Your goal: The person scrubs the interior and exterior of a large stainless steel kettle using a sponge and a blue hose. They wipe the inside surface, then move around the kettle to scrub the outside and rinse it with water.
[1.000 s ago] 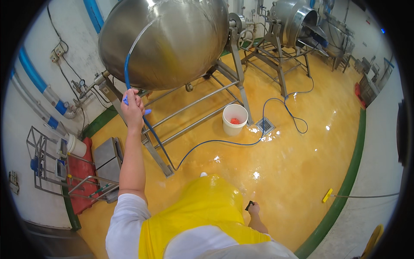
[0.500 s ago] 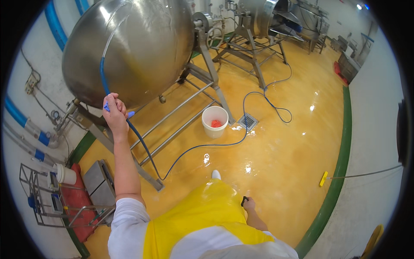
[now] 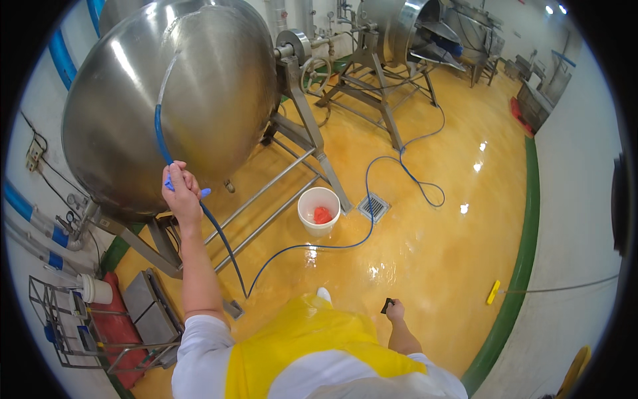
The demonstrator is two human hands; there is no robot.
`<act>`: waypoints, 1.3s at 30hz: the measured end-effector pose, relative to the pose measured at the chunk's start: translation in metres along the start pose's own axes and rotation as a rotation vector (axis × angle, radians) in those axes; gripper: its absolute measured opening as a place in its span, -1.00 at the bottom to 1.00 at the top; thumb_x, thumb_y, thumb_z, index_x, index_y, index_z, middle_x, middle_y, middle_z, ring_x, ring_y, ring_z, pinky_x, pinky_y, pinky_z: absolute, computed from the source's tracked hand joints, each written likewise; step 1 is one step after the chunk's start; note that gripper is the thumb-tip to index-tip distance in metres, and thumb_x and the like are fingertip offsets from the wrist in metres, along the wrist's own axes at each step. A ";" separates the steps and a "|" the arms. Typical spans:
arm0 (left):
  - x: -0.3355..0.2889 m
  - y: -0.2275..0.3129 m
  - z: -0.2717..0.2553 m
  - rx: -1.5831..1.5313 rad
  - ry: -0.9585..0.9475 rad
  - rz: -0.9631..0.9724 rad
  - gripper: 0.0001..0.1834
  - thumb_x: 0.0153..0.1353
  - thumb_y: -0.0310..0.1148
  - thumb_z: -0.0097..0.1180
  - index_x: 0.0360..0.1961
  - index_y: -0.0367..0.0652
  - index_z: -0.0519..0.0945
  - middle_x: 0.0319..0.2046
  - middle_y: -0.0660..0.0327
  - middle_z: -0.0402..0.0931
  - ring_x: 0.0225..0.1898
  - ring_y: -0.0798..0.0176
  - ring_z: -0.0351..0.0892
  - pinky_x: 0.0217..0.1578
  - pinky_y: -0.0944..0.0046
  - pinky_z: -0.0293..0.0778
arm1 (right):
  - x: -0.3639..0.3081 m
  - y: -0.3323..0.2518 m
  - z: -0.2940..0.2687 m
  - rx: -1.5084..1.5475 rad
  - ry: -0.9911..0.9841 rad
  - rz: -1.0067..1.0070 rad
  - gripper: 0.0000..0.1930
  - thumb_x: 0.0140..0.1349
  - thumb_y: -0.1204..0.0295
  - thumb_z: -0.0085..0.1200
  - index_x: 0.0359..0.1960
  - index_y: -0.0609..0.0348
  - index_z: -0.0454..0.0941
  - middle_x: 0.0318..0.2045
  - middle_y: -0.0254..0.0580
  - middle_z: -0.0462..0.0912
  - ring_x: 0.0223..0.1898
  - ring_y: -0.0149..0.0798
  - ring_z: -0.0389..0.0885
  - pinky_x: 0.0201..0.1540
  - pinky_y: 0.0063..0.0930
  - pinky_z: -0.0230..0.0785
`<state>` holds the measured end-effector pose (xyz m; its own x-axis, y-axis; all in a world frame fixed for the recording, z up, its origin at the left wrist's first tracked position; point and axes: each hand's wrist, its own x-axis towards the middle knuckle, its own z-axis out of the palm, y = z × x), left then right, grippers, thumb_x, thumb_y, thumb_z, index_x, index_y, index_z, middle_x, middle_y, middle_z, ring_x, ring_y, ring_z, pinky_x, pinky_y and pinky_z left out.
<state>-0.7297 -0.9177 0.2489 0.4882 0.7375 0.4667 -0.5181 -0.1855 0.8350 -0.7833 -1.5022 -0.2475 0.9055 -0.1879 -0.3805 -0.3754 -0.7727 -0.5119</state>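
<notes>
My left hand (image 3: 181,191) is closed around a blue hose (image 3: 160,135), at a small blue valve with a lever sticking out on both sides of my fingers. A stream of water leaves the hose end and runs over the rounded outside of a big steel kettle (image 3: 173,100). Low on the right, my right hand (image 3: 397,310) grips a small dark, flat-edged thing (image 3: 387,305) whose kind I cannot make out. Below the kettle's frame stands a white bucket (image 3: 318,229) with a red cloth-like thing (image 3: 322,215) in it.
The hose trails over the wet yellow floor (image 3: 425,266) past a drain grate (image 3: 374,207). A second steel kettle (image 3: 385,33) on legs stands farther back. Left are a wire rack (image 3: 66,332) and a red board (image 3: 109,319). A yellow-headed tool (image 3: 492,292) lies by the right wall.
My right hand has swung out from the apron, and the dark thing shows more fully. The kettle and bucket sit lower and farther left in view. My left hand keeps its grip on the hose.
</notes>
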 end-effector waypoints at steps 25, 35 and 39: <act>0.028 -0.062 0.187 0.229 0.218 0.142 -0.72 0.57 -0.15 -0.13 -0.20 -0.11 0.46 -0.62 0.45 0.16 -0.70 0.59 0.08 -0.72 0.49 -0.03 | 0.357 -0.084 -0.089 -0.058 -0.129 -0.174 -0.51 0.06 0.26 0.39 -0.01 0.24 0.58 -0.09 0.15 0.71 -0.05 0.16 0.69 0.00 -0.09 0.55; -0.015 -0.146 0.239 0.382 0.281 -0.123 -0.71 0.56 -0.14 -0.12 -0.24 -0.09 0.46 -0.65 0.48 0.19 -0.68 0.59 0.13 -0.73 0.47 0.09 | 0.430 -0.119 -0.100 0.053 -0.252 -0.288 -0.64 0.16 0.23 0.32 -0.08 0.18 0.67 -0.17 0.09 0.74 -0.09 0.10 0.72 -0.01 -0.11 0.55; -0.088 -0.212 0.200 0.607 0.253 -0.371 -0.68 0.52 -0.08 -0.06 -0.26 -0.09 0.48 -0.64 0.44 0.25 -0.67 0.51 0.25 -0.72 0.37 0.28 | 0.427 -0.137 -0.061 -0.211 -0.365 -0.378 -0.60 0.13 0.18 0.32 -0.09 0.17 0.65 -0.15 0.12 0.73 -0.08 0.12 0.71 0.02 -0.11 0.54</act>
<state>-0.5221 -1.0735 0.0894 0.3408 0.9345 0.1032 0.1630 -0.1668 0.9724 -0.3329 -1.5131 -0.2931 0.8283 0.3181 -0.4612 0.0434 -0.8571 -0.5133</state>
